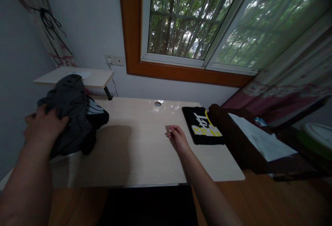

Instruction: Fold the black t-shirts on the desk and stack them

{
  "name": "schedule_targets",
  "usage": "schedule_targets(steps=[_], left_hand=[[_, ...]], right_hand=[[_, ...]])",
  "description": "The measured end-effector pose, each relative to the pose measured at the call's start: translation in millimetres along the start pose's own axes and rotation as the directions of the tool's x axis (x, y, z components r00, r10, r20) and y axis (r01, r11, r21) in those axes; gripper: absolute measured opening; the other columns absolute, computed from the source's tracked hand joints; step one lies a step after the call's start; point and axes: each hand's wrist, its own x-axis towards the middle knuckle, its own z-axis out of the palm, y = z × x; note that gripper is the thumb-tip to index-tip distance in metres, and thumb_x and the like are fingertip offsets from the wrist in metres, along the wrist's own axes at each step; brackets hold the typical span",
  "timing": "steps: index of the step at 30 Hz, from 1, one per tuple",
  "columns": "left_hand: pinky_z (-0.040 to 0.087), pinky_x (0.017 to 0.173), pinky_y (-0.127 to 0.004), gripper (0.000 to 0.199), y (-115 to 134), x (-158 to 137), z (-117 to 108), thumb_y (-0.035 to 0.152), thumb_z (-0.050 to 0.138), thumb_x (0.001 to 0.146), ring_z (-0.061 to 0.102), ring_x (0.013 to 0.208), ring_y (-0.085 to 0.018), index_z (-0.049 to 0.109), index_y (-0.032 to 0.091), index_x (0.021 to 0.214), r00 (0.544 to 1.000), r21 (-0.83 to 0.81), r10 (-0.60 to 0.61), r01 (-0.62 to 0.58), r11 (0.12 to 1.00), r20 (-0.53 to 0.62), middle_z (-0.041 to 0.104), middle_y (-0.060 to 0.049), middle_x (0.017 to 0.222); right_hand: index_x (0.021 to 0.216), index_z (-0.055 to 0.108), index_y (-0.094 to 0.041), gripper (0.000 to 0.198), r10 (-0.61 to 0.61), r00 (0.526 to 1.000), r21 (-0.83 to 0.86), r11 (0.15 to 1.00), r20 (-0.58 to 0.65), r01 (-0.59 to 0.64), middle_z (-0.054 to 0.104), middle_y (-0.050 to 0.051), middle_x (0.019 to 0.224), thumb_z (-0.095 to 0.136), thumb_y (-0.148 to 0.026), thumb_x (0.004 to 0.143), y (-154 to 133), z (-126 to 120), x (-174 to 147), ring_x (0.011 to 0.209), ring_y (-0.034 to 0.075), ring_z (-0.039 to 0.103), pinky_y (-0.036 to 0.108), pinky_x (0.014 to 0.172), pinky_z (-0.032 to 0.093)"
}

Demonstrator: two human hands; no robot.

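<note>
My left hand [46, 124] is on a bunched pile of dark grey clothing [70, 98] at the left of the table, its fingers bent into the cloth. A black piece with a light striped print [93, 108] shows at the pile's right side. My right hand [178, 138] is low over the bare middle-right of the table, fingers loosely curled and nothing visible in them. Just right of it lies a folded black T-shirt [204, 125] with white and yellow lettering, flat near the table's right edge.
The pale wooden table [145, 150] has a round cable hole [157, 104] at the back. A small raised shelf [98, 77] stands behind the pile. To the right are a dark brown surface [233, 139] with white paper [259, 138]. Beyond are a window [192, 15] and curtains.
</note>
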Motion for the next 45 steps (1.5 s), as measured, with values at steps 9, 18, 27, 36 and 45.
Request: schedule_targets(steps=[9, 18, 27, 36, 45], left_hand=[[0.037, 0.104, -0.071, 0.085, 28, -3, -2, 0.052, 0.053, 0.088, 0.023, 0.144, -0.049, 0.029, 0.000, 0.150, 0.967, -0.019, 0.029, -0.035, 0.999, -0.254, 0.024, -0.034, 0.158], [0.017, 0.119, -0.060, 0.061, 52, -15, -2, 0.030, 0.044, 0.096, 0.017, 0.152, -0.035, 0.035, 0.023, 0.156, 0.881, 0.036, 0.324, -0.333, 0.942, -0.345, 0.021, -0.011, 0.168], [0.023, 0.101, -0.080, 0.067, 34, 51, 15, 0.060, 0.038, 0.096, 0.026, 0.143, -0.047, 0.045, 0.022, 0.151, 0.959, 0.033, 0.282, -0.282, 0.959, 0.001, 0.040, -0.019, 0.158], [0.011, 0.104, -0.083, 0.075, 31, 98, 30, 0.063, 0.056, 0.086, 0.024, 0.141, -0.047, 0.051, 0.019, 0.147, 0.939, -0.021, 0.242, -0.244, 0.969, 0.245, 0.035, -0.015, 0.162], [0.020, 0.103, -0.080, 0.069, 27, 82, 29, 0.061, 0.043, 0.093, 0.027, 0.141, -0.046, 0.049, 0.018, 0.148, 0.942, 0.033, 0.318, -0.323, 0.946, 0.109, 0.037, -0.016, 0.161]], right_hand=[[0.085, 0.071, -0.021, 0.016, -0.007, 0.999, 0.001, 1.000, 0.038, 0.007, 0.070, 0.002, 0.086, 0.073, -0.033, 0.074, 1, 0, -2, 0.064, 0.012, 0.058, 0.027, 0.060, 0.042], [0.086, 0.071, -0.021, 0.019, 0.001, 0.998, -0.004, 1.000, 0.055, 0.000, 0.070, 0.002, 0.087, 0.075, -0.036, 0.075, 4, -1, -2, 0.067, 0.013, 0.058, 0.027, 0.061, 0.042], [0.090, 0.072, -0.020, 0.020, -0.031, 0.995, -0.015, 0.999, 0.092, 0.032, 0.069, 0.003, 0.086, 0.073, -0.037, 0.080, 4, -4, -6, 0.067, 0.013, 0.057, 0.028, 0.064, 0.043], [0.088, 0.070, -0.022, 0.023, -0.018, 0.999, -0.024, 1.000, 0.035, 0.019, 0.069, 0.003, 0.083, 0.077, -0.041, 0.075, -1, 0, -12, 0.068, 0.015, 0.057, 0.029, 0.063, 0.045], [0.090, 0.072, -0.022, 0.025, -0.039, 0.997, -0.093, 0.995, 0.060, 0.044, 0.068, 0.001, 0.080, 0.075, -0.043, 0.077, 2, -4, -12, 0.068, 0.014, 0.056, 0.028, 0.063, 0.045]])
